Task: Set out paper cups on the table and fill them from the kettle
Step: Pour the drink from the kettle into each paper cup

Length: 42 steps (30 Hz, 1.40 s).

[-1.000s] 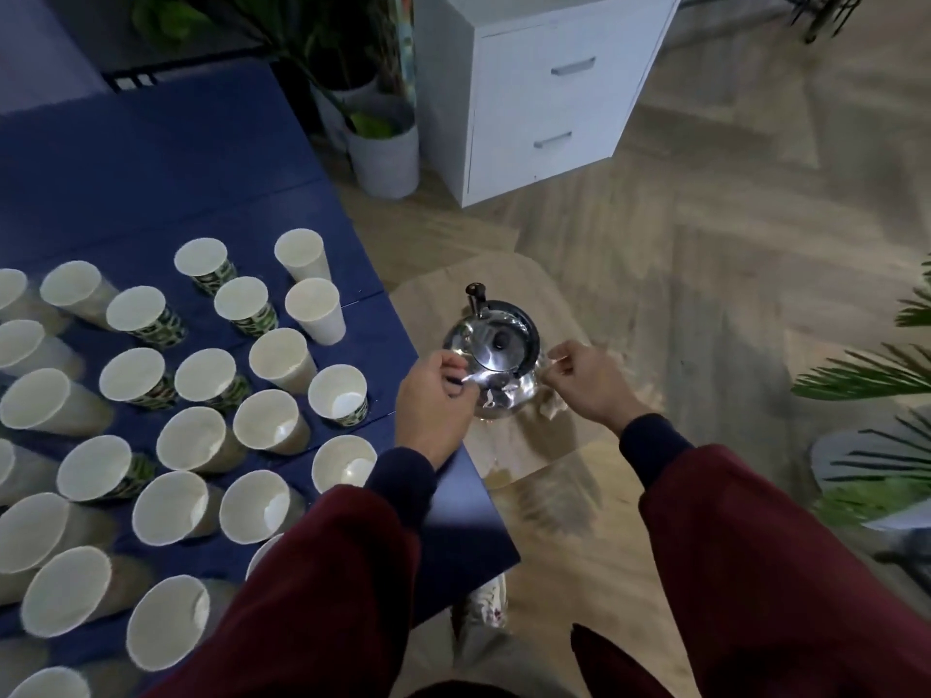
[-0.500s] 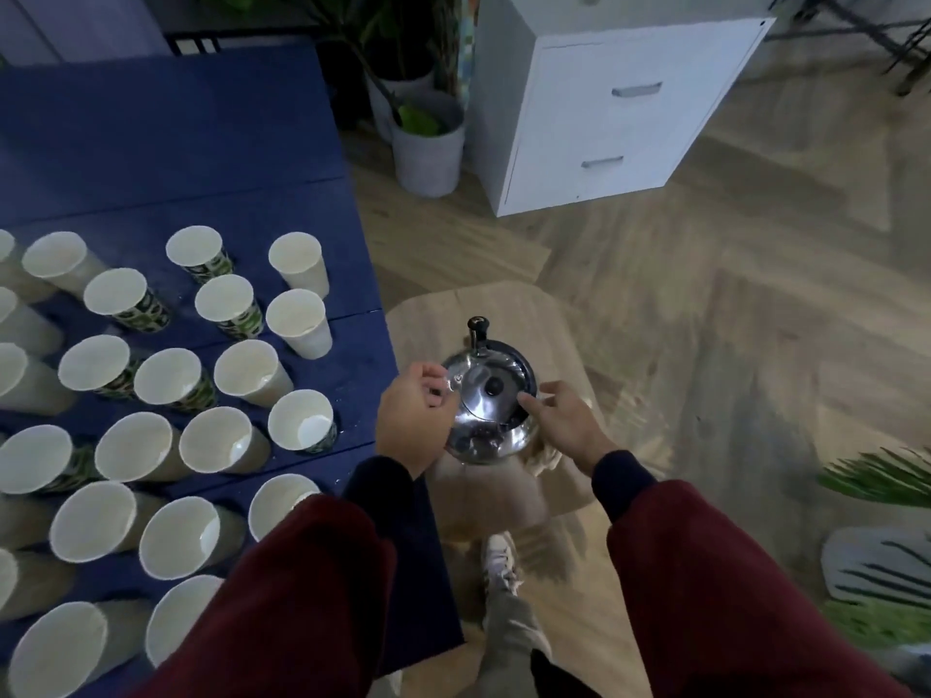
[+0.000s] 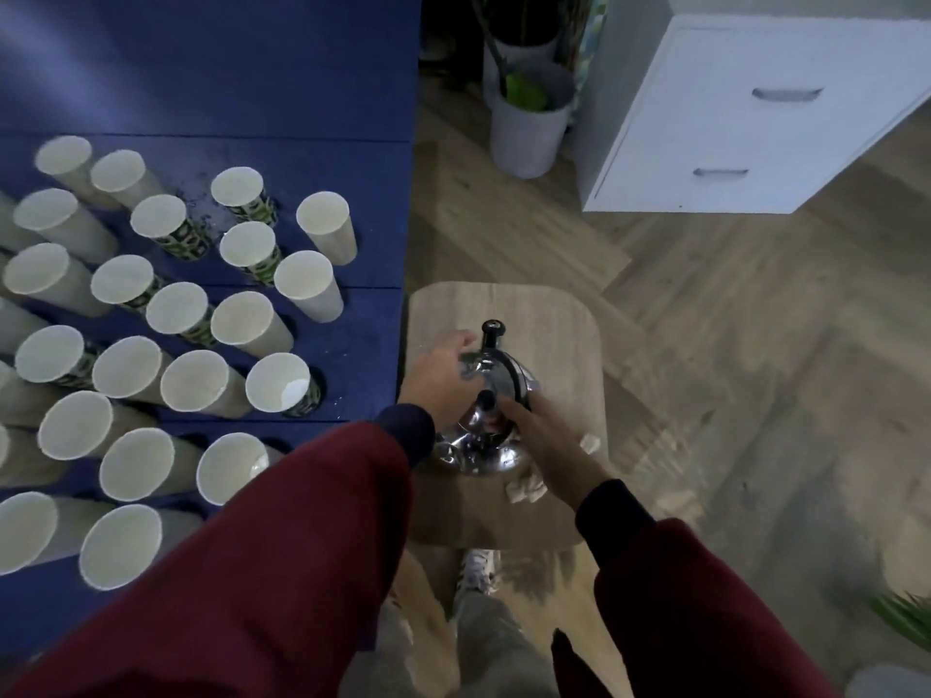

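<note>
Head view: the steel kettle (image 3: 478,455) stood on a small wooden stool (image 3: 559,335) just beside the right edge of the blue worktop (image 3: 252,68). Its lid looked tilted up, though motion blur made that hard to judge. The left hand (image 3: 441,380) lay against the kettle's upper left side with its fingers curled over the top, grasping it. The right hand (image 3: 549,440) reached in from the other side, fingers stretched toward the dark lid knob (image 3: 486,398) and touching the kettle there. The blur hid whether it pinched the knob or only rested on it. Both arms wore dark red sleeves with navy cuffs.

Many paper cups (image 3: 277,382) stood upright in rough rows across the worktop, mouths open, some plain and some with a green pattern. The nearest ones stood close to the worktop's right edge, apart from the kettle. Whether they held liquid could not be told.

A few crumpled pale scraps (image 3: 524,491) lay on the stool beside the kettle's base. On the wooden floor beyond stood a grey plant pot (image 3: 529,128) and a white drawer cabinet (image 3: 755,118).
</note>
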{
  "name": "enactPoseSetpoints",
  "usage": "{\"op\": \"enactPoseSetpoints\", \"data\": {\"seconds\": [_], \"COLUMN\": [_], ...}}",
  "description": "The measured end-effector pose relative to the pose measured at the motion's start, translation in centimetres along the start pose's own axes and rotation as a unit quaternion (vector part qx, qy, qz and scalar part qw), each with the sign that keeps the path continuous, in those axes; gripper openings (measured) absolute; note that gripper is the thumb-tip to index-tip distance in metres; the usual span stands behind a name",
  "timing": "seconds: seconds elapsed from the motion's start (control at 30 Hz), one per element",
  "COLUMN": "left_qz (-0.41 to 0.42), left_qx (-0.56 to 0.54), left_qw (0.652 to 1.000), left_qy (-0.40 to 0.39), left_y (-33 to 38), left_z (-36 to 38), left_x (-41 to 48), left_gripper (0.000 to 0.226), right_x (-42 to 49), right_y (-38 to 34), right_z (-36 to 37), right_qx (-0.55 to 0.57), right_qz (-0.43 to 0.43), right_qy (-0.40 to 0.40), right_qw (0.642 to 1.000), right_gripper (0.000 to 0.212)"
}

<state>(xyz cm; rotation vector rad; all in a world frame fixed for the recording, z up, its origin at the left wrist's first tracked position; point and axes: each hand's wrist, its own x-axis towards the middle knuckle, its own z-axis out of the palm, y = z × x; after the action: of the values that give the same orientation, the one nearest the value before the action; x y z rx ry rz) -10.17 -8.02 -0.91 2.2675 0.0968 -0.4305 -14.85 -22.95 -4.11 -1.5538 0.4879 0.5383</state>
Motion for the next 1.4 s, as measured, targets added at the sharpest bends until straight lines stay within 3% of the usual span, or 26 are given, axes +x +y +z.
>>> {"op": "enactPoseSetpoints", "data": {"seconds": [0.23,0.5,0.63,0.83,0.9,1.0,1.1,1.27,1.4], "left_qz": [0.034,0.008,-0.023,-0.002,0.007,0.03,0.044,0.08,0.097], "left_qx": [0.034,0.013,-0.059,-0.153,-0.191,-0.27,-0.309,-0.229,-0.115], "left_qw": [0.997,0.999,0.998,0.984,0.973,0.948,0.925,0.93,0.949], "left_qy": [-0.067,-0.036,0.005,0.097,0.13,0.169,0.215,0.278,0.277], "left_y": [0.9,0.3,-0.3,0.2,0.6,1.0,0.8,0.9,1.3], "left_z": [0.4,0.4,-0.4,-2.1,-2.6,-3.4,-3.5,-4.3,-6.2], "left_x": [3.1,3.8,2.3,-1.8,-3.7,-6.8,-9.4,-12.5,-14.2], "left_gripper": [0.062,0.054,0.052,0.049,0.047,0.045,0.041,0.052,0.061], "right_x": [0.4,0.0,-1.1,-3.3,-4.0,-4.8,-5.1,-6.2,-7.0], "right_y": [-0.8,0.3,0.6,-1.6,-3.0,-5.1,-6.9,-9.7,-11.0], "right_z": [1.6,2.4,2.3,1.1,0.6,0.8,1.3,2.1,3.8], "right_qx": [-0.01,-0.131,-0.162,-0.173,-0.147,-0.164,-0.187,-0.201,-0.197], "right_qz": [-0.038,-0.133,-0.17,-0.241,-0.255,-0.33,-0.367,-0.396,-0.402], "right_qy": [-0.03,0.022,0.055,0.086,0.107,0.162,0.155,0.135,0.117], "right_qw": [0.999,0.982,0.97,0.951,0.95,0.916,0.898,0.886,0.886], "right_gripper": [0.025,0.019,0.023,0.031,0.043,0.054,0.062,0.057,0.053]}}
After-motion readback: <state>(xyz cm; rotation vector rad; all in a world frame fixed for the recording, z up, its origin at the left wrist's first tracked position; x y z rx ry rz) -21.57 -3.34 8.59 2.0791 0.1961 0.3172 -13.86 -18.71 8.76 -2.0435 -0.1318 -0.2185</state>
